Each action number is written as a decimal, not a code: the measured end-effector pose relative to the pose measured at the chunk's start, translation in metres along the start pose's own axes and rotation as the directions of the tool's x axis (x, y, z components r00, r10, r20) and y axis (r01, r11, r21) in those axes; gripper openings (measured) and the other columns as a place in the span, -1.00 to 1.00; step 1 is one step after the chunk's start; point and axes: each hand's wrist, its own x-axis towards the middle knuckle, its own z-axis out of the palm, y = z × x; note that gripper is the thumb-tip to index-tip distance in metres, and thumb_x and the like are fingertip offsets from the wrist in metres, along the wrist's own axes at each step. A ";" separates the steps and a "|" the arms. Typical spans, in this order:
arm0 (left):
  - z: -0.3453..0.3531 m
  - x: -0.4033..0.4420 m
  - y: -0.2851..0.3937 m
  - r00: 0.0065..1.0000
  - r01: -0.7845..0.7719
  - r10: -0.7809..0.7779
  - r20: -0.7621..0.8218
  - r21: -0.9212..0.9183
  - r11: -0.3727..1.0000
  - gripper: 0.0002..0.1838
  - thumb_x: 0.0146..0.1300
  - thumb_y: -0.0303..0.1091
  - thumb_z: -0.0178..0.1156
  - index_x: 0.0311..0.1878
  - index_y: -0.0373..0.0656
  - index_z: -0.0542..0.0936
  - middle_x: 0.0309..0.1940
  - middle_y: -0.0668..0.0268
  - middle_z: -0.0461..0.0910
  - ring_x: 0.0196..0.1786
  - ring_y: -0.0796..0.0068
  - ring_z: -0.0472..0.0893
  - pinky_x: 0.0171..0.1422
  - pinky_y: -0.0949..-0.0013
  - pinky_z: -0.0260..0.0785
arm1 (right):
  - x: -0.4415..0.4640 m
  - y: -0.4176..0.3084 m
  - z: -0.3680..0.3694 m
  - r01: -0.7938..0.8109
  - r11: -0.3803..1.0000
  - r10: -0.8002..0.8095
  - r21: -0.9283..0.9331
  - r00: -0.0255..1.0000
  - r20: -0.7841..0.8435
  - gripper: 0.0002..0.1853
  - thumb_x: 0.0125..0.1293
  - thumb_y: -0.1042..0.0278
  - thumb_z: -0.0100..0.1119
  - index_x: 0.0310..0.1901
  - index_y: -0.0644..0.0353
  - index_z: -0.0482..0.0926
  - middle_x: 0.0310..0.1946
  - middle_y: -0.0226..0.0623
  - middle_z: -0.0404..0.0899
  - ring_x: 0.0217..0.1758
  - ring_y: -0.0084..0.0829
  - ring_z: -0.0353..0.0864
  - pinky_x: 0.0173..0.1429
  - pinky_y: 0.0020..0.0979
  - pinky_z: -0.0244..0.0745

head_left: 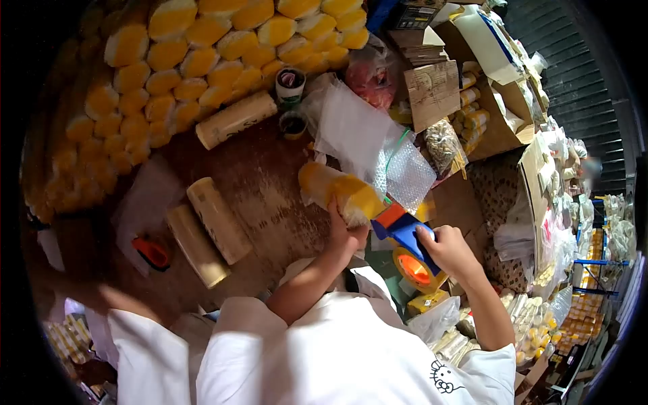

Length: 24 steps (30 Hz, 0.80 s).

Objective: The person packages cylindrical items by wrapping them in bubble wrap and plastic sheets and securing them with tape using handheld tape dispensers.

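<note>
My left hand (345, 236) is closed around a wrapped cylindrical package (331, 183) with yellow tape along it, held tilted above the table. In my right hand (447, 251) is a blue tape dispenser (417, 237) with an orange hub and a roll of yellow tape. Its orange front end meets the package's right end. Below the package, part of its underside is hidden by my left hand. Clear bubble wrap (408, 175) lies just beyond the package and dispenser.
Many yellow-ended packages (202, 61) are stacked at the back left. Tape rolls (219, 219) lie on the brown table (270, 169), near red-black scissors (152, 253). Another wrapped roll (236, 119) lies behind, beside cups (290, 84). Cartons (513, 101) stand right. A co-worker's blurred arm (128, 300) is at left.
</note>
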 end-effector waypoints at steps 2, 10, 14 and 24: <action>0.013 -0.010 0.000 0.999 0.025 -0.024 -0.029 0.044 0.999 -0.40 0.08 0.24 -0.02 0.07 0.04 0.37 0.03 0.40 0.39 0.10 0.36 0.37 0.19 0.24 0.20 | 0.001 0.002 0.006 -0.010 0.999 0.010 0.034 1.000 0.002 -0.40 0.14 -0.08 -0.04 -0.57 0.48 0.50 -0.72 0.10 0.43 -0.59 -0.04 0.50 -0.41 -0.23 0.39; 0.042 -0.022 0.011 0.969 0.099 -0.120 0.217 0.104 0.990 -0.28 0.04 0.33 -0.10 0.14 0.01 0.31 0.08 0.29 0.33 0.15 0.24 0.30 0.25 0.05 0.08 | 0.022 -0.008 0.029 0.036 0.997 -0.040 -0.066 0.997 -0.064 -0.44 0.10 -0.09 -0.04 -0.54 0.40 0.54 -0.61 0.09 0.50 -0.47 0.01 0.54 -0.31 -0.17 0.47; 0.054 -0.018 0.027 0.929 0.174 -0.207 0.307 0.133 0.976 -0.25 0.04 0.39 -0.22 0.16 0.05 0.29 0.13 0.30 0.29 0.22 0.28 0.22 0.23 -0.02 0.05 | 0.038 -0.024 0.039 0.051 0.991 -0.067 -0.127 0.989 -0.130 -0.43 0.12 -0.12 -0.06 -0.48 0.38 0.55 -0.60 0.07 0.50 -0.44 0.00 0.54 -0.27 -0.17 0.47; 0.076 -0.011 0.121 0.947 0.306 -0.157 -0.279 0.933 0.188 -0.47 0.19 0.15 -0.17 -0.04 -0.09 0.47 0.02 0.19 0.44 0.14 0.38 0.35 0.11 0.27 0.21 | 0.079 -0.043 0.037 0.096 0.994 -0.104 -0.054 0.980 -0.170 -0.41 0.17 -0.16 -0.14 -0.49 0.35 0.55 -0.55 0.09 0.51 -0.36 0.03 0.54 -0.21 -0.15 0.46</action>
